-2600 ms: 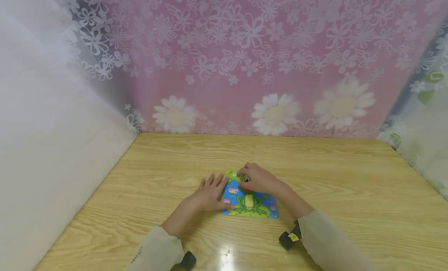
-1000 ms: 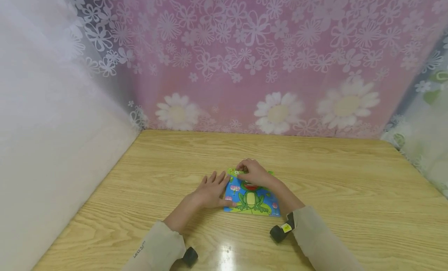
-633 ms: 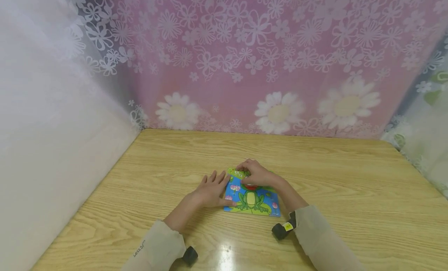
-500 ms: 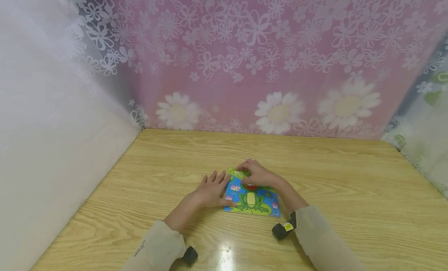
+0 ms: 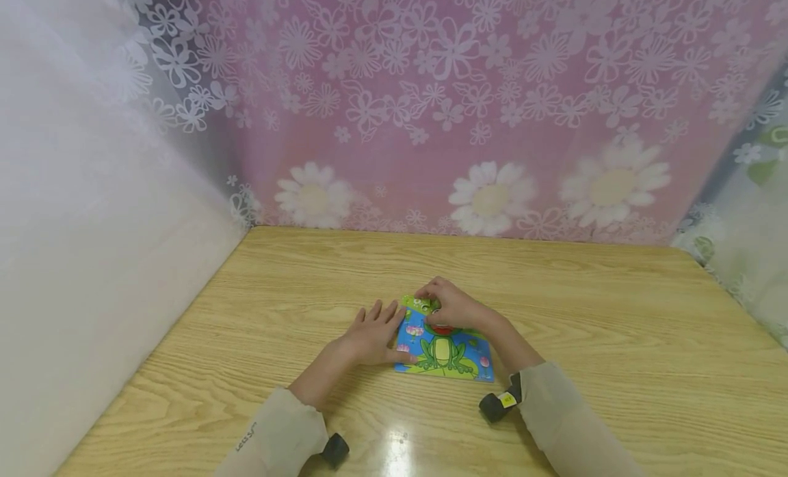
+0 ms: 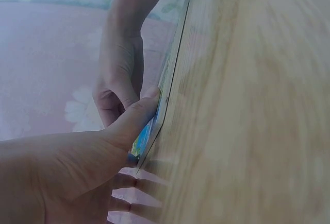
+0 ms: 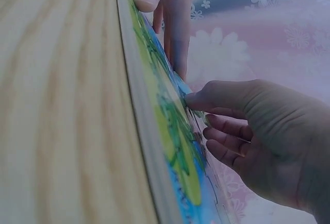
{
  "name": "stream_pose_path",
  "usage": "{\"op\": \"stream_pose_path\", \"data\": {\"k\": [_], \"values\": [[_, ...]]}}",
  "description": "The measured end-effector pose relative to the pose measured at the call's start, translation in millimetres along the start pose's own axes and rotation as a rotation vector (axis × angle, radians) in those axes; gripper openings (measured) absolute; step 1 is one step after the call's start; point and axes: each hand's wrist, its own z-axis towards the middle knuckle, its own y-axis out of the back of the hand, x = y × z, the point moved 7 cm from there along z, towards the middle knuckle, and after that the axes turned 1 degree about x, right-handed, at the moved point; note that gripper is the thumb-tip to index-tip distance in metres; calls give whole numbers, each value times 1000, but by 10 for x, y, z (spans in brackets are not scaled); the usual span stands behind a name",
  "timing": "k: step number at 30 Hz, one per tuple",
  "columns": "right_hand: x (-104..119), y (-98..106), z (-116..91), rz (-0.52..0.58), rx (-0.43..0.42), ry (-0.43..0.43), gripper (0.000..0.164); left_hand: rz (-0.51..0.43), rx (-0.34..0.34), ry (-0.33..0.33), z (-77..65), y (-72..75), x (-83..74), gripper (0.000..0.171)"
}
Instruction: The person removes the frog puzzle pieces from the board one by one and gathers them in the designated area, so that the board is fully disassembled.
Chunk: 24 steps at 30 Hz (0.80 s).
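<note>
A thin jigsaw puzzle board (image 5: 443, 364) with a green frog on a blue ground lies flat on the table. My left hand (image 5: 369, 340) lies along its left edge with fingers spread and straight. The left thumb (image 6: 149, 94) presses on the board's face near the edge. Over the frog's head, my right hand (image 5: 452, 307) curls down and covers part of the picture. In the right wrist view, the thumb and forefinger of my right hand (image 7: 278, 136) pinch a small puzzle piece (image 7: 200, 114) at the board's surface; most of that piece is hidden.
The wood-grain table (image 5: 295, 272) reaches back to a pink flowered curtain (image 5: 394, 142). A white curtain (image 5: 123, 224) borders it on the left, and another flowered cloth (image 5: 751, 210) on the right. Black wrist cameras (image 5: 335, 451) sit at both sleeves.
My right hand shifts slightly over the top of the puzzle, covering the frog's eye and then partly showing it again. The left hand keeps its place on the board.
</note>
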Motion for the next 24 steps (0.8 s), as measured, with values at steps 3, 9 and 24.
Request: {"op": "stream_pose_path", "data": {"k": [3, 9, 24], "values": [[10, 2, 0, -11, 0, 1, 43, -1, -5, -8, -14, 19, -13, 91], [21, 3, 1, -59, -4, -3, 43, -8, -3, -9, -28, 27, -24, 91], [15, 27, -2, -109, -14, 13, 41, 11, -4, 5, 40, -40, 29, 93]]}}
